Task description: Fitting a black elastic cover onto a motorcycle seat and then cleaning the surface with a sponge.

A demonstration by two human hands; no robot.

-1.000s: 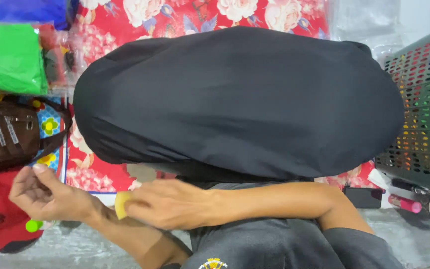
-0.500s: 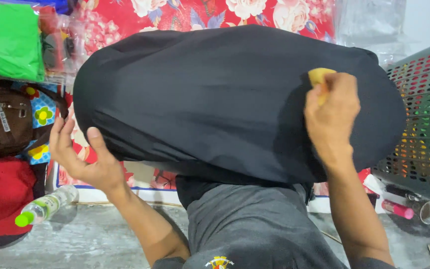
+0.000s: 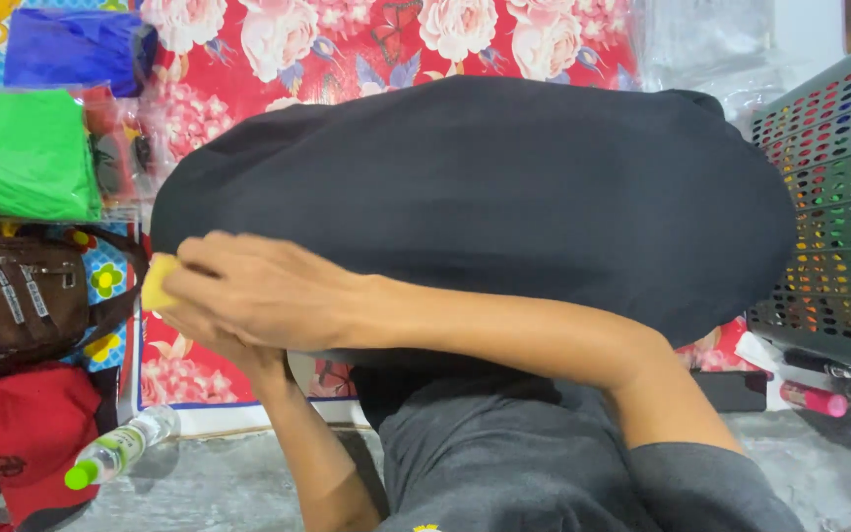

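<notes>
Reaching across the body, right hand [image 3: 258,291] has its fingers closed on a small yellow block [image 3: 157,284], pressed at the left edge of the black fabric [image 3: 485,197] draped over the lap. Left hand [image 3: 248,357] sits mostly hidden beneath it, likely bracing the cloth edge; grip can't be judged. Brown bag [image 3: 17,296], red cap [image 3: 27,429], green-capped bottle [image 3: 115,453] nearby on the floor
</notes>
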